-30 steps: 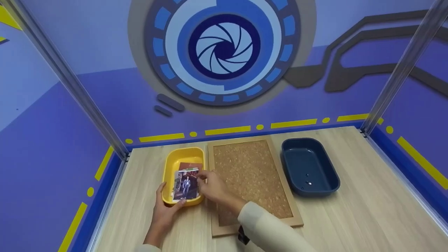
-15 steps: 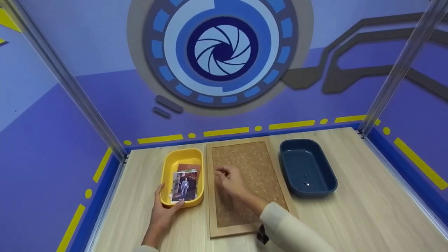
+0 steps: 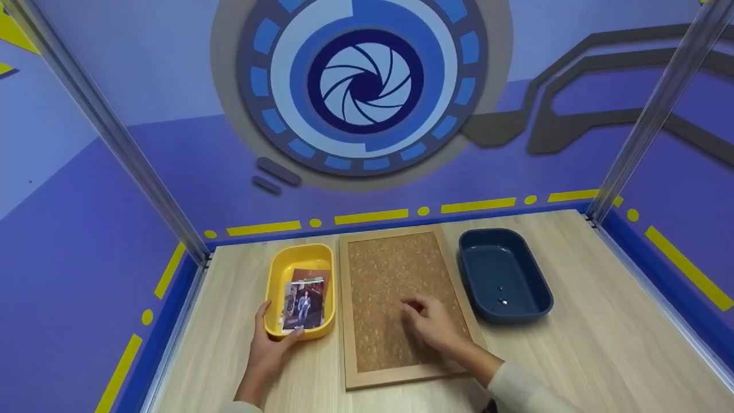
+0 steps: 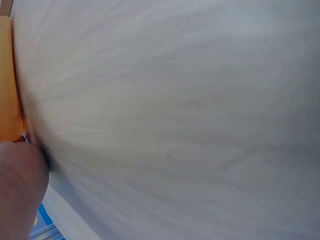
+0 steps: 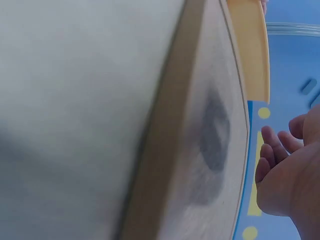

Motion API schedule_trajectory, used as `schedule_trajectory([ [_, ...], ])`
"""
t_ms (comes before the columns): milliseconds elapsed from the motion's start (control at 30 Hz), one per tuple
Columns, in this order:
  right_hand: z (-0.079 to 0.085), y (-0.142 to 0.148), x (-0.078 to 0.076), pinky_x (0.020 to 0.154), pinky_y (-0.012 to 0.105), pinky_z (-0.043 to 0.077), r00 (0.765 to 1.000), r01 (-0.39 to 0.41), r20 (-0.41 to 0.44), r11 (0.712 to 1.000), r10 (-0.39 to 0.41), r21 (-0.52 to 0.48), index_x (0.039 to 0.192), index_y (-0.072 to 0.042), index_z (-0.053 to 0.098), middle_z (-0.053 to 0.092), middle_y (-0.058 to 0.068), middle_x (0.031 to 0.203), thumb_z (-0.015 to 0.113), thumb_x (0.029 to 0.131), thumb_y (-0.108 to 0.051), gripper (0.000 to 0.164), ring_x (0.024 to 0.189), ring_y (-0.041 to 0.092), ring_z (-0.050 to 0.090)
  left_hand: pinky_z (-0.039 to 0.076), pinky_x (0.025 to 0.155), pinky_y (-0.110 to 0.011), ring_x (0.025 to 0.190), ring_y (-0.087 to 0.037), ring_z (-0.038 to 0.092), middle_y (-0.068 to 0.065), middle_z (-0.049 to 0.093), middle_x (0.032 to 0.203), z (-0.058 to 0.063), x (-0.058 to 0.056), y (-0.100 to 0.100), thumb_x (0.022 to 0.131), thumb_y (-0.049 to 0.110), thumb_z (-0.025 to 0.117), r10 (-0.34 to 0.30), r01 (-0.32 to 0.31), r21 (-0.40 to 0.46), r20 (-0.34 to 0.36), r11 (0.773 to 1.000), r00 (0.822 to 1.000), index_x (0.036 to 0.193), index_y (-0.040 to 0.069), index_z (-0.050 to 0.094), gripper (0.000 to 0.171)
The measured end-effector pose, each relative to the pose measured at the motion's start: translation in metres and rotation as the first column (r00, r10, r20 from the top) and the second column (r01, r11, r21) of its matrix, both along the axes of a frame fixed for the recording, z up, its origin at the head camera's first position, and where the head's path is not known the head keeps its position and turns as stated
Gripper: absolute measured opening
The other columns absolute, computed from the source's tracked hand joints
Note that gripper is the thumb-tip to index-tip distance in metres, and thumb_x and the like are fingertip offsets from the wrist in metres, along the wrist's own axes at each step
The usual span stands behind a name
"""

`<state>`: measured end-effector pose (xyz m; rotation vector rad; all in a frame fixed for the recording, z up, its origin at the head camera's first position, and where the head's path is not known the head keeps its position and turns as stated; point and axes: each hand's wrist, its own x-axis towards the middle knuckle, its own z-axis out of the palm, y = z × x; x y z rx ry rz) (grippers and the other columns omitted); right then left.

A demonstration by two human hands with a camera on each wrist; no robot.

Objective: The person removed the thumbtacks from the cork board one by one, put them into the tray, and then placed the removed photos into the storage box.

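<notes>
My left hand (image 3: 269, 347) holds the near-left corner of a yellow plastic tray (image 3: 276, 269), fingers along its left side and thumb at the front rim. In it lie photo prints; the top photo (image 3: 305, 307) pictures a standing person, and a reddish-brown card (image 3: 312, 274) shows behind it. My right hand (image 3: 433, 324) is over a wood-framed cork board (image 3: 390, 269), its fingers loosely bent with nothing seen between them. From the right wrist view, that hand (image 5: 290, 170) hangs above the board, casting a shadow on it. The left wrist view catches only part of the left hand (image 4: 22, 185).
A dark blue tray (image 3: 496, 275) stands right of the board, with a few tiny shiny bits (image 3: 502, 301) inside. The pale wooden table (image 3: 596, 321) ends at blue-purple printed walls (image 3: 172, 160) with metal corner posts (image 3: 636, 132).
My right hand has left the photos in the yellow tray and moved rightward across the cork board. The left hand keeps its place at the yellow tray.
</notes>
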<state>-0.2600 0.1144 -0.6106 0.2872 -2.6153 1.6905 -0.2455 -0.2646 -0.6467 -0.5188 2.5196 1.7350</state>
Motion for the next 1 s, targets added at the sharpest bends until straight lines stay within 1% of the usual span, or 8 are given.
schedule_trajectory([
  [133, -0.004, 0.015, 0.009, 0.078, 0.020, 0.052, 1.000, -0.001, -0.027, 0.999, 0.003, 0.052, 0.119, 0.001, 0.074, 0.073, 0.007, 0.100, 0.066, 0.105, -0.012, 0.021, 0.091, 0.011, 0.062, 0.018, 0.135, -0.064, 0.164, -0.040, 0.022, -0.015, 0.020, 0.179, 0.000, 0.000, 0.000, 0.088, 0.044, 0.088, 0.006, -0.006, 0.007, 0.003, 1.000, 1.000, 0.172, 0.036, 0.005, 0.118],
  [267, -0.007, 0.024, 0.018, 0.078, 0.020, 0.052, 1.000, -0.004, -0.016, 0.997, 0.006, 0.078, 0.119, -0.002, 0.075, 0.073, 0.004, 0.099, 0.067, 0.105, -0.014, 0.021, 0.090, 0.008, 0.061, 0.018, 0.135, -0.064, 0.164, -0.040, 0.022, -0.014, 0.018, 0.179, -0.001, 0.001, 0.001, 0.089, 0.041, 0.087, 0.008, -0.008, 0.005, 0.013, 1.000, 1.000, 0.172, 0.036, 0.003, 0.118],
  [400, -0.009, 0.028, 0.024, 0.078, 0.020, 0.051, 1.000, -0.013, -0.013, 0.994, 0.014, 0.111, 0.119, -0.003, 0.075, 0.071, 0.002, 0.099, 0.067, 0.105, -0.015, 0.020, 0.089, 0.007, 0.060, 0.017, 0.135, -0.065, 0.164, -0.040, 0.023, -0.015, 0.018, 0.179, 0.000, 0.002, 0.002, 0.089, 0.040, 0.087, 0.009, -0.009, 0.006, 0.017, 1.000, 1.000, 0.172, 0.036, 0.003, 0.118],
  [533, -0.011, 0.031, 0.028, 0.079, 0.021, 0.050, 1.000, -0.010, -0.011, 0.990, 0.011, 0.139, 0.118, -0.004, 0.075, 0.070, 0.000, 0.098, 0.067, 0.105, -0.015, 0.019, 0.089, 0.008, 0.059, 0.017, 0.135, -0.064, 0.163, -0.039, 0.024, -0.014, 0.020, 0.179, 0.000, 0.000, 0.004, 0.090, 0.039, 0.086, 0.012, -0.012, 0.024, 0.001, 1.000, 1.000, 0.171, 0.038, 0.004, 0.116],
  [633, -0.012, 0.033, 0.029, 0.079, 0.022, 0.050, 1.000, -0.007, 0.006, 0.991, 0.006, 0.136, 0.119, -0.006, 0.075, 0.070, -0.001, 0.099, 0.067, 0.105, -0.017, 0.019, 0.090, 0.010, 0.060, 0.017, 0.136, -0.063, 0.164, -0.038, 0.022, -0.012, 0.019, 0.179, 0.000, 0.000, 0.007, 0.092, 0.039, 0.085, 0.009, -0.008, 0.033, -0.011, 0.999, 1.000, 0.171, 0.039, 0.002, 0.115],
  [800, -0.011, 0.036, 0.030, 0.080, 0.021, 0.052, 0.999, -0.027, 0.023, 0.993, 0.025, 0.116, 0.123, -0.003, 0.073, 0.071, 0.001, 0.103, 0.065, 0.106, -0.018, 0.024, 0.093, 0.009, 0.061, 0.012, 0.136, -0.063, 0.168, -0.037, 0.014, -0.009, 0.011, 0.182, 0.003, 0.004, 0.007, 0.094, 0.037, 0.083, 0.023, -0.022, 0.048, -0.025, 0.999, 0.999, 0.172, 0.037, -0.006, 0.119],
  [900, -0.008, 0.038, 0.030, 0.078, 0.020, 0.054, 0.999, -0.032, 0.021, 0.994, 0.030, 0.102, 0.125, 0.000, 0.072, 0.073, 0.005, 0.105, 0.064, 0.106, -0.015, 0.025, 0.090, 0.008, 0.063, 0.008, 0.137, -0.063, 0.168, -0.038, 0.009, -0.010, 0.006, 0.183, 0.006, 0.007, 0.009, 0.096, 0.032, 0.081, 0.024, -0.022, 0.081, -0.034, 0.996, 0.999, 0.171, 0.035, -0.012, 0.120],
  [1000, -0.005, 0.043, 0.030, 0.075, 0.020, 0.054, 1.000, -0.014, 0.018, 0.995, 0.013, 0.101, 0.125, 0.000, 0.072, 0.072, 0.005, 0.104, 0.064, 0.105, -0.014, 0.025, 0.087, 0.007, 0.063, 0.007, 0.137, -0.062, 0.168, -0.039, 0.007, -0.013, 0.004, 0.182, 0.010, 0.009, 0.013, 0.097, 0.028, 0.080, 0.025, -0.021, 0.113, -0.033, 0.993, 0.999, 0.171, 0.033, -0.015, 0.121],
])
